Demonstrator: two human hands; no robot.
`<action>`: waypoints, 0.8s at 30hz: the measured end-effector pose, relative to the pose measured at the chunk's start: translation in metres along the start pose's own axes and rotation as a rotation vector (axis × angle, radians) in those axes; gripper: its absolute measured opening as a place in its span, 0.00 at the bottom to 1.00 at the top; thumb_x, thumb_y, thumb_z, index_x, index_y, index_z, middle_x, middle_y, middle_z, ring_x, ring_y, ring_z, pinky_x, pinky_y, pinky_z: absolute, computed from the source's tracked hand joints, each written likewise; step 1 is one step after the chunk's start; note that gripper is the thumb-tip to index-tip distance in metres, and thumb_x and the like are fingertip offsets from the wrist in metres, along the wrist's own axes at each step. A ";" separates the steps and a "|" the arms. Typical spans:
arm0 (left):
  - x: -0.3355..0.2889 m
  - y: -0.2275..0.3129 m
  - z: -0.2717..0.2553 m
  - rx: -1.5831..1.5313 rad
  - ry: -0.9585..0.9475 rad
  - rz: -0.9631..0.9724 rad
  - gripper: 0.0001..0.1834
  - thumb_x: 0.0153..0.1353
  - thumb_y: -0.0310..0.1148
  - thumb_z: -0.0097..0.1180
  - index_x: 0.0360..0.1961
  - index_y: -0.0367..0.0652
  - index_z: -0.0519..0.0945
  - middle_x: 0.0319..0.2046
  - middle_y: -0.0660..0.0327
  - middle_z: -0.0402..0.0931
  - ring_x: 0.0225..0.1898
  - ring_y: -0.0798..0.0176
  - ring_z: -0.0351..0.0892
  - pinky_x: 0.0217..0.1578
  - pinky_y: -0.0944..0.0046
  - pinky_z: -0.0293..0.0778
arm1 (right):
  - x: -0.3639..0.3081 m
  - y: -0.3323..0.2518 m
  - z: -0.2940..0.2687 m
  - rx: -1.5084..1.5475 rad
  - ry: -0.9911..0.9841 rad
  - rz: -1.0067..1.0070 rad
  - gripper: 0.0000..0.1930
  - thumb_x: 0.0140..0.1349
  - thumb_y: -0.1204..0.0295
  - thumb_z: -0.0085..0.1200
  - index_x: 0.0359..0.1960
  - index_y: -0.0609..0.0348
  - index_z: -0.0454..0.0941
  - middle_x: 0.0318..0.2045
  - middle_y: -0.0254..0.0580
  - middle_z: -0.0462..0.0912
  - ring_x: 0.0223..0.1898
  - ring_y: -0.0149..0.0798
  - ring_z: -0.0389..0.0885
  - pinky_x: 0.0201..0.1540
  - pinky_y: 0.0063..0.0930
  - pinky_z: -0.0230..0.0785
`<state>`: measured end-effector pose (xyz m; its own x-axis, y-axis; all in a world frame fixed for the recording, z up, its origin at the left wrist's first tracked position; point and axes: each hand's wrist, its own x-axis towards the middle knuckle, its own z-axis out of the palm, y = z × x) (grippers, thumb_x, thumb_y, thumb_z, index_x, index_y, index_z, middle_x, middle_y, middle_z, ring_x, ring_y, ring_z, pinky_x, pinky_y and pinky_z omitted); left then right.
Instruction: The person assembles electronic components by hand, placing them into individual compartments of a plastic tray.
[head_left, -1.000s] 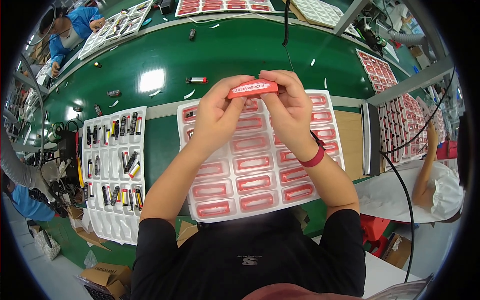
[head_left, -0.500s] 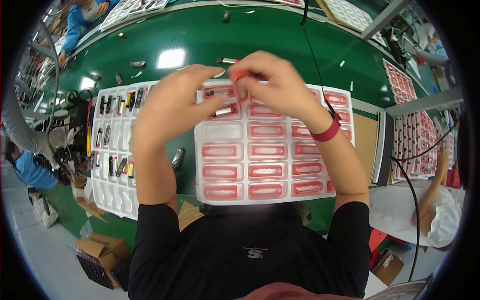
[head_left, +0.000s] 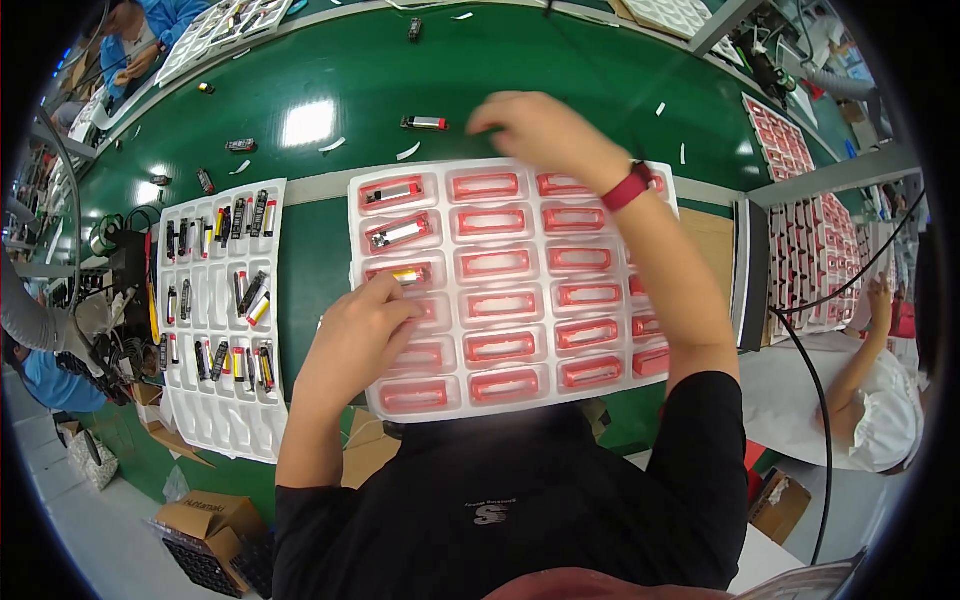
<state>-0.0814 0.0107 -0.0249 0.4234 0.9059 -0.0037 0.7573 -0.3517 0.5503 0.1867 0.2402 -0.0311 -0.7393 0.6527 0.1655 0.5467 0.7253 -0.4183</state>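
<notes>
My left hand (head_left: 362, 335) reaches over the left column of a white tray (head_left: 552, 398). Its fingertips grip the lower edge of a red frame (head_left: 421, 268) in the third pocket, which holds a yellow-and-silver cylindrical cell (head_left: 408, 276); the fingers partly cover both. In the two pockets beyond lie red frames with silver cells (head_left: 402, 232). Over the bench past the tray's far edge is my right hand (head_left: 530, 125), blurred, fingers loosely bent and apart, with nothing visible in them. Just left of it lies a loose cell with a red end (head_left: 425, 123).
Red frames (head_left: 498, 303) fill the tray's other pockets. Another white tray (head_left: 240, 425) with assorted cells stands at left. Small loose parts (head_left: 240, 145) and white strips (head_left: 408, 152) lie on the green bench (head_left: 360, 70). Co-workers sit at far left and right.
My left hand has come down and nearer, to the third left pocket, where a red frame with a cell now lies. My right hand has moved away from the tray. The view has shifted.
</notes>
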 end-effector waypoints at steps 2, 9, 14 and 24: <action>0.002 -0.001 -0.003 -0.003 -0.006 0.013 0.10 0.54 0.26 0.66 0.39 0.41 0.85 0.41 0.57 0.76 0.40 0.48 0.81 0.41 0.51 0.77 | -0.034 0.068 -0.008 -0.167 -0.166 0.240 0.14 0.59 0.79 0.57 0.47 0.59 0.85 0.51 0.47 0.84 0.52 0.52 0.81 0.56 0.39 0.75; 0.024 0.009 -0.037 -0.574 0.168 0.041 0.09 0.57 0.21 0.67 0.38 0.38 0.81 0.43 0.58 0.77 0.36 0.63 0.80 0.36 0.65 0.77 | -0.044 0.072 -0.023 0.219 -0.124 0.426 0.13 0.68 0.72 0.59 0.52 0.61 0.83 0.40 0.39 0.85 0.41 0.34 0.83 0.51 0.29 0.77; 0.067 -0.002 -0.039 -1.076 0.407 -0.040 0.17 0.58 0.18 0.68 0.45 0.36 0.74 0.50 0.50 0.84 0.35 0.69 0.83 0.34 0.70 0.81 | -0.055 -0.011 -0.032 0.973 0.146 0.388 0.13 0.77 0.70 0.50 0.54 0.67 0.79 0.38 0.37 0.84 0.36 0.26 0.80 0.44 0.22 0.76; 0.121 0.010 -0.036 -1.097 0.240 0.055 0.32 0.58 0.20 0.69 0.63 0.37 0.71 0.44 0.51 0.85 0.33 0.67 0.85 0.32 0.67 0.83 | -0.092 -0.074 -0.044 1.447 0.320 0.361 0.09 0.76 0.74 0.53 0.51 0.64 0.79 0.41 0.43 0.86 0.34 0.31 0.85 0.42 0.26 0.80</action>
<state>-0.0404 0.1254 0.0106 0.2464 0.9591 0.1392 -0.1570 -0.1022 0.9823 0.2316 0.1360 0.0237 -0.4374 0.8987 -0.0329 -0.3092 -0.1846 -0.9329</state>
